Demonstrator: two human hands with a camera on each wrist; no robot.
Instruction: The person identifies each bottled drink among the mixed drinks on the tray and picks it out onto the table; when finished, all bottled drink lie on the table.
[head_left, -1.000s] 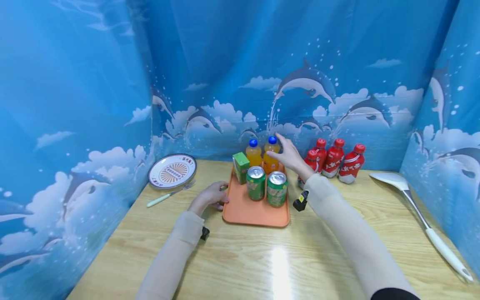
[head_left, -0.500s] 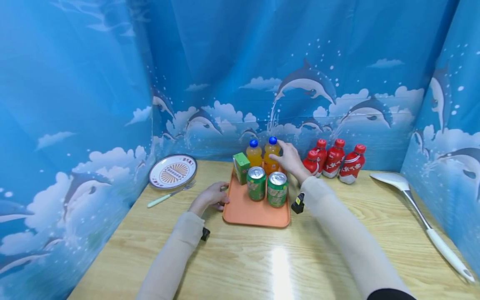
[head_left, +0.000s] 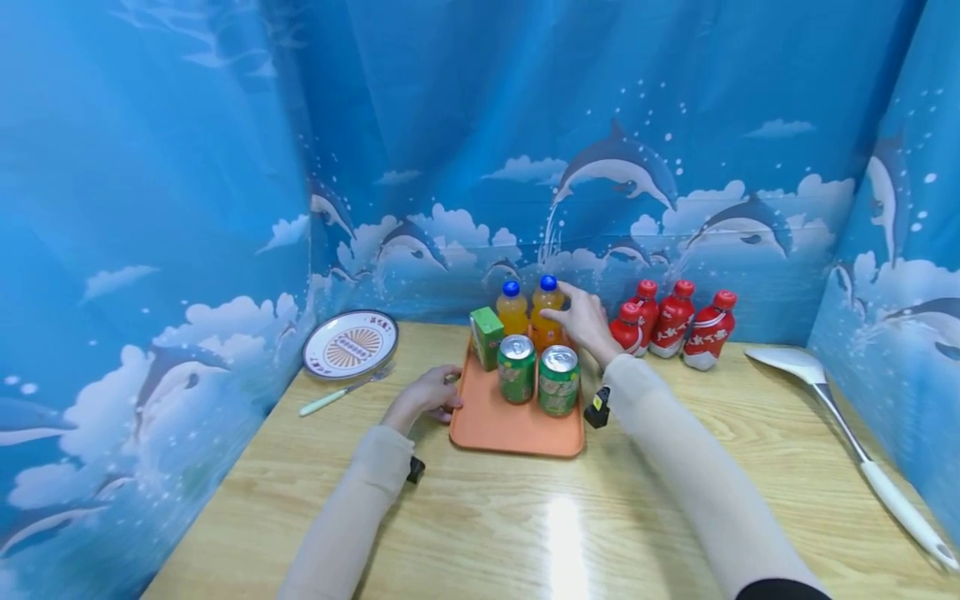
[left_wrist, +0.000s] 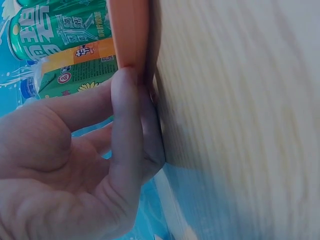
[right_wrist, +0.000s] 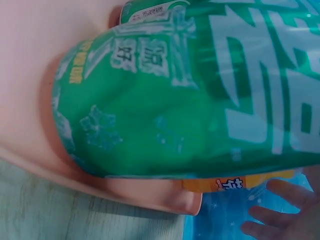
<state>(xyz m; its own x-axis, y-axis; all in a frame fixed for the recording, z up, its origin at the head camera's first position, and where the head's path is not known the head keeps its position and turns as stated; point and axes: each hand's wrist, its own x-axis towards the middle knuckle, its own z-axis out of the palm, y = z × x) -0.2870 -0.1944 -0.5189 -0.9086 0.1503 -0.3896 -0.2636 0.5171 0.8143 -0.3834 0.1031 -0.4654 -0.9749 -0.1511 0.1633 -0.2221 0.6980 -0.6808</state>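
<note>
The left hand (head_left: 424, 395) is pinching the tray (head_left: 517, 437); beside the spread right hand (head_left: 588, 323) an orange bottle (head_left: 543, 328) is standing, likely weighty, best held mid-body.

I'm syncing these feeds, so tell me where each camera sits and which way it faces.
Head: worn on the head, facing forward and down over the table and tray; left hand, right hand and both sleeves show.
Left wrist: on the left wrist, looking at the tray's edge; the left hand's fingers and palm show.
Right wrist: on the right wrist, facing a green can close up; a few right fingers show, lower right.
Shared: both wrist views catch the tray and a green can.
</note>
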